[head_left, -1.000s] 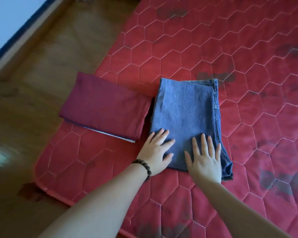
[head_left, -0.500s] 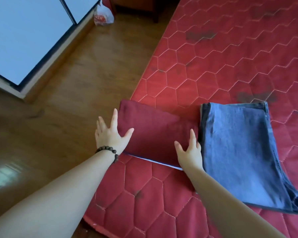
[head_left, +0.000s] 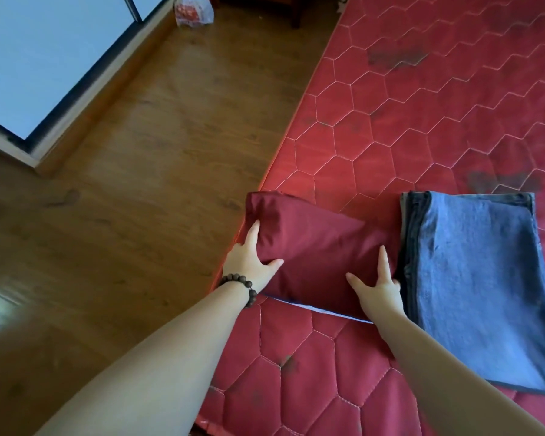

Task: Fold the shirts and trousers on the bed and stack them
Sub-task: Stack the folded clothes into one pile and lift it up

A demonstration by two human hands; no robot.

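Note:
A folded maroon shirt (head_left: 315, 247) lies at the left edge of the red quilted mattress (head_left: 422, 121), with a white-and-blue garment edge (head_left: 315, 309) showing under its near side. My left hand (head_left: 249, 261), with a bead bracelet on the wrist, grips the shirt's left end, fingers under it and thumb on top. My right hand (head_left: 379, 286) grips its right end the same way. The shirt's ends bulge up in my hands. Folded blue jeans (head_left: 472, 278) lie flat just right of the shirt, touching my right hand.
Wooden floor (head_left: 139, 184) runs along the mattress's left edge. A sliding door frame (head_left: 76, 89) stands at the far left, a plastic bag (head_left: 192, 12) on the floor at the back, and a dark furniture leg (head_left: 296, 17) near the mattress's far corner.
Both hands left the jeans and moved left to the maroon shirt. They now close around its two ends, and the shirt bunches upward. My view has turned left.

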